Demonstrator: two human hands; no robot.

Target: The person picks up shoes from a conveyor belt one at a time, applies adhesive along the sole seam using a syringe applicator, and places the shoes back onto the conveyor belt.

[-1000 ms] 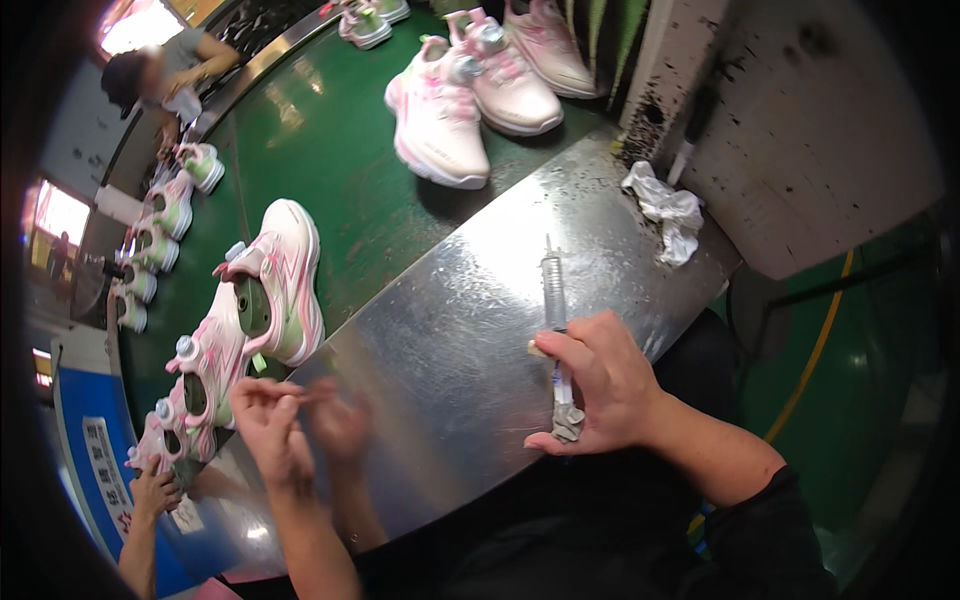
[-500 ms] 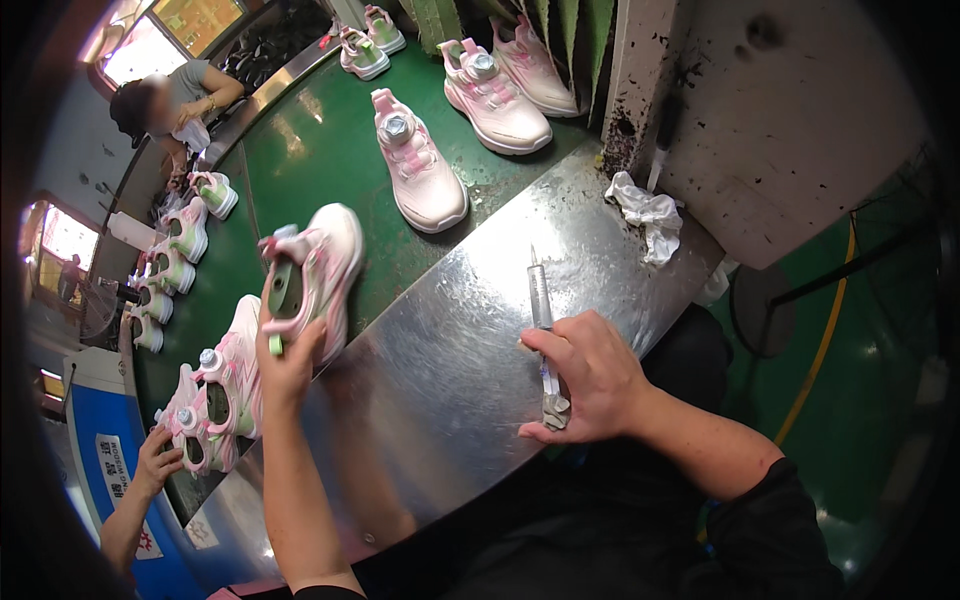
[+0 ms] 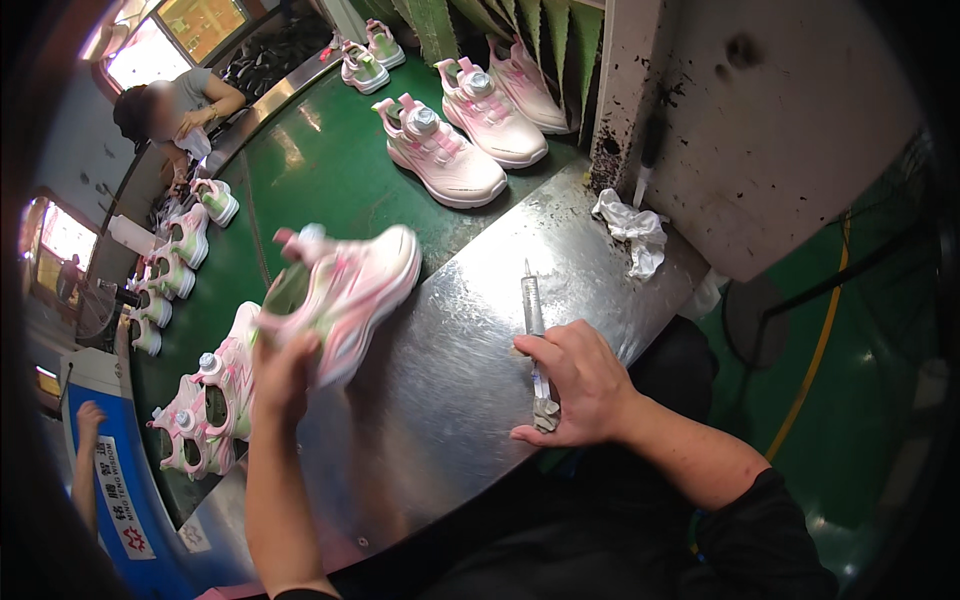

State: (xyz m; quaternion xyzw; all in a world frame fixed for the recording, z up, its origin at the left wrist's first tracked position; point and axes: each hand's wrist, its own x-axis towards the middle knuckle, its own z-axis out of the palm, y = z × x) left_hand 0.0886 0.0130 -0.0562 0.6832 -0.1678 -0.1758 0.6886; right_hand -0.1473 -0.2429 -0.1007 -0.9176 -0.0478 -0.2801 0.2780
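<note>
My left hand [image 3: 283, 375] grips a pale pink sneaker [image 3: 352, 290] by its heel, holding it tilted above the steel table edge, toe pointing up and right. The sneaker is slightly blurred. In my right hand [image 3: 585, 385] is a slim clear syringe [image 3: 532, 305] with greyish content and a pointed tip aimed away from me. Thumb and fingers close round its lower part, where a crumpled greyish wad [image 3: 545, 415] covers the end. Ahead of both hands, another pink sneaker [image 3: 445, 160] with a dial on its tongue stands on the green belt.
More pink sneakers [image 3: 490, 115] stand beside green hanging strips [image 3: 560, 60]. Other sneakers [image 3: 205, 415] line the belt at left. Crumpled white cloth [image 3: 632, 232] lies on the steel table [image 3: 440, 400] by a scuffed post [image 3: 640, 100]. A co-worker [image 3: 190, 110] sits across; another person's hand [image 3: 90, 420] shows at far left.
My left hand has swung the sneaker rightward, its toe turning to the right. The nearest sneaker on the belt has turned and shifted right. The other person's hand has left the sneakers at left.
</note>
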